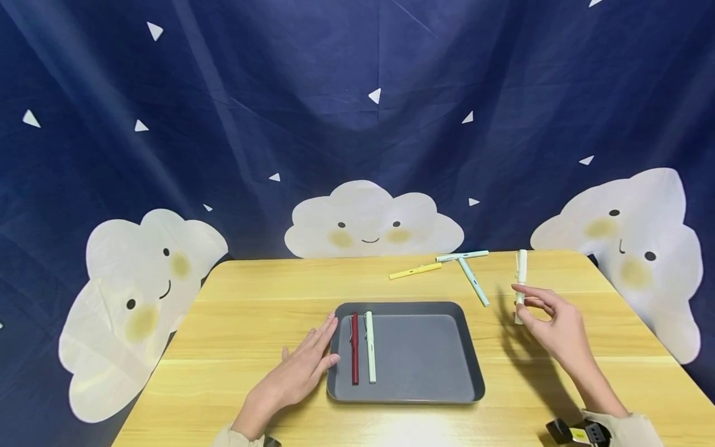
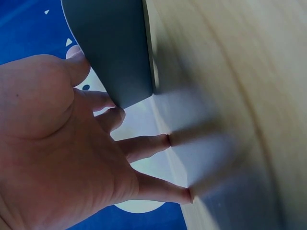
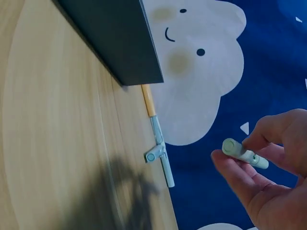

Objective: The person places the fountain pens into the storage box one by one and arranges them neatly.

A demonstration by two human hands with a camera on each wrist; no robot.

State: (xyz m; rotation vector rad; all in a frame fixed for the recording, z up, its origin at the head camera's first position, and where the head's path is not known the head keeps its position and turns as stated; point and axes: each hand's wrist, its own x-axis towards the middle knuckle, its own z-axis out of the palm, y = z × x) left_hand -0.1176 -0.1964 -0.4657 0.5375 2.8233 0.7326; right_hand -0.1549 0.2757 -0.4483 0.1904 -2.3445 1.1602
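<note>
My right hand [image 1: 555,326] pinches a pale fountain pen [image 1: 522,268] between thumb and fingers, held upright above the table to the right of the tray. In the right wrist view the pen [image 3: 240,152] looks pale green, with its end toward the camera. My left hand [image 1: 301,367] lies against the left side of a dark grey tray [image 1: 424,354], its fingers extended along the rim. The left wrist view shows fingertips at the tray's outer wall [image 2: 115,52]. Inside the tray, at its left, a dark red pen [image 1: 354,351] and a light green pen [image 1: 371,351] lie side by side.
Behind the tray, toward the table's far edge, lie a yellow pen [image 1: 415,271] and two light blue pens, one crosswise [image 1: 466,255] and one slanting [image 1: 473,282]. The wooden table [image 1: 268,310] ends at a dark blue curtain [image 1: 335,124] with cloud shapes.
</note>
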